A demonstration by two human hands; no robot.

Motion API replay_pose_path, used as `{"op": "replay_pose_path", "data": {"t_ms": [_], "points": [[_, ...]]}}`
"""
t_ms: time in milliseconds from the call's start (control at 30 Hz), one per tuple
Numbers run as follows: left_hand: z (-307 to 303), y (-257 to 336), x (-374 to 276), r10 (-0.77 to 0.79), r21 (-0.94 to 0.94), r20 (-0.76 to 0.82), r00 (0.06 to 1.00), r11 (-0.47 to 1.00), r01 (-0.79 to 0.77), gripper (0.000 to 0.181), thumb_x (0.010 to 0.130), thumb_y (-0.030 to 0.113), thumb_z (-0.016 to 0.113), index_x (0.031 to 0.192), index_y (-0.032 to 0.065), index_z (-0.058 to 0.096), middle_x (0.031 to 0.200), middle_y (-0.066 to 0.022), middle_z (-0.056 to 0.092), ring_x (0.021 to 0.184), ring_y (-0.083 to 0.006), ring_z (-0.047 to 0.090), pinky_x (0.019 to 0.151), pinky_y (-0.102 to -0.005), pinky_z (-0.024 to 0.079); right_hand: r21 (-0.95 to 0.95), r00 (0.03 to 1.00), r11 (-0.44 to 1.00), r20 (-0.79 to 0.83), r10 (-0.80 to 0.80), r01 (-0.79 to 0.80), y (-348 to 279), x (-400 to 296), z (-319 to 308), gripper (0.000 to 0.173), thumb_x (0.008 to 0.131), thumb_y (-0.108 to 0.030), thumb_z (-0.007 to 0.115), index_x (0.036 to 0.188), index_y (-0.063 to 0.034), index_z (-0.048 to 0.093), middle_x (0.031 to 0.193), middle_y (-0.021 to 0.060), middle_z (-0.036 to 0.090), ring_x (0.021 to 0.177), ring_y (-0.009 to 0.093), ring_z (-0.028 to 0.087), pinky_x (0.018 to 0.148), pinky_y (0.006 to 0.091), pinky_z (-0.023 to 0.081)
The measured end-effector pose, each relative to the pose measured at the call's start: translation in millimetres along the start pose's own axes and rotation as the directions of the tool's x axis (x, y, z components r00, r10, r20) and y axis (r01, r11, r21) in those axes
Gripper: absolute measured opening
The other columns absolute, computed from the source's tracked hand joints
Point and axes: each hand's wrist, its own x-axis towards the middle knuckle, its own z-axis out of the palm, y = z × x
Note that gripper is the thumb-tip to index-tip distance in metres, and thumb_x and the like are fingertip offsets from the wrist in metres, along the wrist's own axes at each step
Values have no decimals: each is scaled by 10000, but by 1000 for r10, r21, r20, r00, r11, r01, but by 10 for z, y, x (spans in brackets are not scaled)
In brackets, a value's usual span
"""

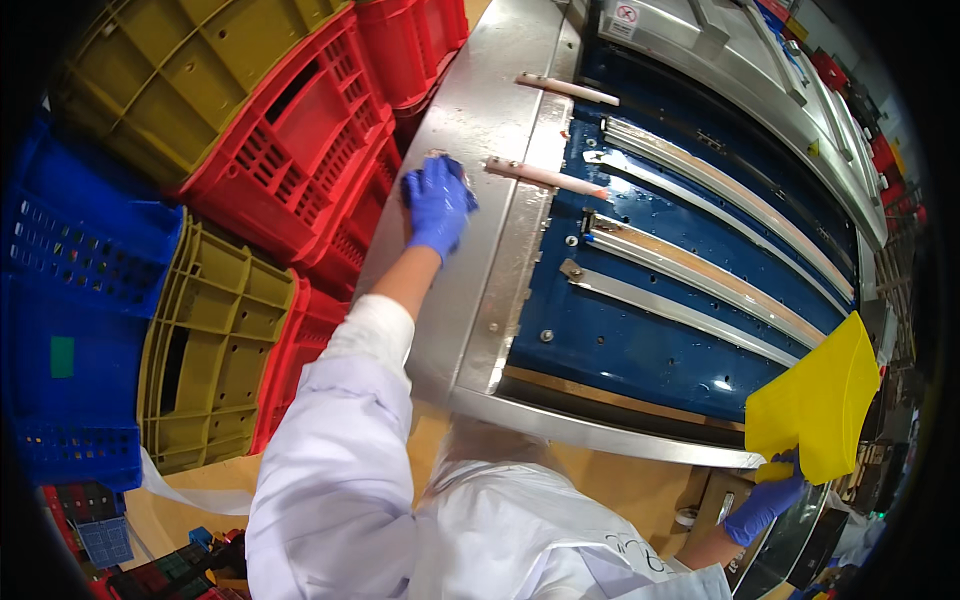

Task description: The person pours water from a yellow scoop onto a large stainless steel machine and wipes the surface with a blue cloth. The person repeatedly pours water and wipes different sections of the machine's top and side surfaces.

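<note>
My left hand (pixel 436 208), in a blue glove, presses a dark, wet-looking wad (pixel 466 196) onto a stainless steel ledge (pixel 442 330). The wad may be a cloth; my fingers cover most of it. My right hand (pixel 769 504), also gloved in blue, grips the handle of a yellow plastic scoop (pixel 814 401) at the front right corner of the steel machine. The scoop's broad blade points up and away from me. Between my hands lies a wet blue bed (pixel 645 330) with bolts and holes. Several long metal rails (pixel 690 311) run across it.
Two pale bars (pixel 547 178) reach from the ledge over the blue bed. A raised steel cover (pixel 720 52) stands along the far side. Stacked red crates (pixel 292 127), olive crates (pixel 217 352) and blue crates (pixel 75 315) crowd the left. A tape roll (pixel 685 516) sits low on the right.
</note>
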Motion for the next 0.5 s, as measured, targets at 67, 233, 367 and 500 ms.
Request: {"op": "replay_pose_path", "data": {"t_ms": [67,233,367,500], "points": [[-377,-12,-332,177,-217,280,943,969,-118,396,908,248,465,1189,-10,571,1380,-170,440,1347,-320,302,1064,-515,241,21,1000,1000,-10,19,-19,10,-181,73,201,867,-125,568,1051,-44,565,839,64,576,743,172,553,683,319,439],[-796,-421,-1541,99,-154,322,942,987,-51,514,917,331,476,1255,-52,530,1447,-232,358,1348,-355,298,1100,-532,196,-52,999,998,26,28,-26,-170,-502,283,230,863,-146,573,1067,-40,570,853,68,583,744,182,558,667,320,443],[-541,-491,-1166,-104,-172,276,955,973,156,546,925,362,466,1260,-67,510,1453,-220,352,1268,-354,380,1068,-521,273,-7,999,999,-18,-51,51,-49,-573,225,244,860,-150,569,1074,-33,576,874,85,598,747,186,573,645,312,453],[4,-535,-191,-136,-151,61,989,978,144,461,926,319,463,1204,-37,553,1365,-205,443,1242,-336,407,1045,-503,297,-45,996,995,9,-84,84,-72,-683,269,242,858,-148,563,1068,-30,578,888,95,608,757,184,579,664,322,461]]}}
